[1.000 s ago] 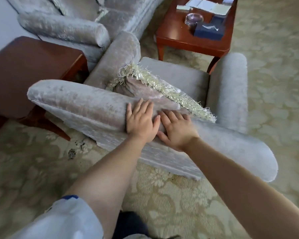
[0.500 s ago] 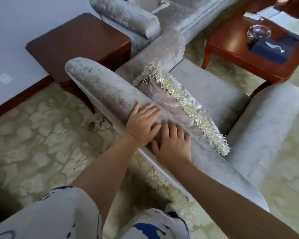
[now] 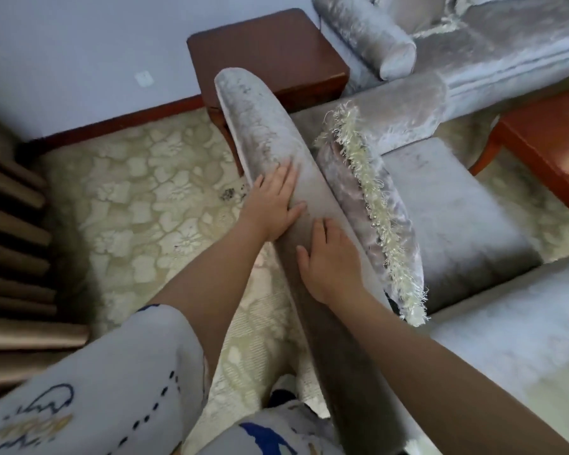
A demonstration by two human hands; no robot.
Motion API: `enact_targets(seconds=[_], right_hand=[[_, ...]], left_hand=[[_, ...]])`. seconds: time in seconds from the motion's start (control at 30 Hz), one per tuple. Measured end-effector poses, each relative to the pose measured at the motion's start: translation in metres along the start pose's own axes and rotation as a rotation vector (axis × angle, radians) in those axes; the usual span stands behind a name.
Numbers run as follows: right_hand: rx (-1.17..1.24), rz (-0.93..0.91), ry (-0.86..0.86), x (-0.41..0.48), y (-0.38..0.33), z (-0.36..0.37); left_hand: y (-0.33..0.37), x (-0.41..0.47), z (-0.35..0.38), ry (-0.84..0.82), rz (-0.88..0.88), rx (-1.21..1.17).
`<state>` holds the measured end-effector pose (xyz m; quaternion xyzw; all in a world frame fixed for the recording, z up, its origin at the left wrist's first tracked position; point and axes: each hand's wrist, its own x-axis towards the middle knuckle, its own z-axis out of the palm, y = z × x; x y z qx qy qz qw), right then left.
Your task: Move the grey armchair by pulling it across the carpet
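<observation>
Both hands, the left hand [image 3: 273,201] and right hand [image 3: 326,261], rest flat, fingers extended, side by side on the rounded backrest of the grey velvet armchair [image 3: 457,205] on the patterned cream carpet [image 3: 138,198]; heavy, slippery pile likely needs a hooked grip.

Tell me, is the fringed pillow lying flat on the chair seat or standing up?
Standing up on its edge. The fringed pillow leans against the armchair's backrest, fringe pointing up, with the flat seat cushion bare beside it.
</observation>
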<state>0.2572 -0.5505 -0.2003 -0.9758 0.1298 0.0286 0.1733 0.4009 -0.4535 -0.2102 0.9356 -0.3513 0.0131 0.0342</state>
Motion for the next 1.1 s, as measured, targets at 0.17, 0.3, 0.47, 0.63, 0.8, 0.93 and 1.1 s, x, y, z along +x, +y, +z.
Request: enact_targets(seconds=[0.17, 0.3, 0.47, 0.63, 0.8, 0.93, 1.1], right_hand=[[-0.068, -0.303, 0.125, -0.057, 0.043, -0.021], [-0.074, -0.561, 0.147, -0.112, 0.099, -0.03], [-0.006, -0.555, -0.118, -0.151, 0.139, -0.026], [-0.104, -0.559, -0.243, -0.146, 0.133, -0.042], [-0.368, -0.677, -0.265, -0.138, 0.112, -0.118], [-0.325, -0.775, -0.031, -0.121, 0.075, -0.235], [-0.167, -0.872, 0.43, -0.113, 0.042, -0.418]], left_hand=[[0.09, -0.07, 0.004, 0.021, -0.657, -0.35], [0.185, -0.132, 0.004, 0.03, -0.937, -0.571], [0.268, -0.193, 0.006, -0.028, -0.89, -0.365], [0.281, -0.203, -0.004, -0.107, -0.883, -0.281], [0.294, -0.209, -0.073, -0.531, -0.871, -0.018], [0.291, -0.188, -0.19, -0.309, -0.947, -0.007], [0.318, -0.151, -0.365, 0.225, -0.918, 0.219]])
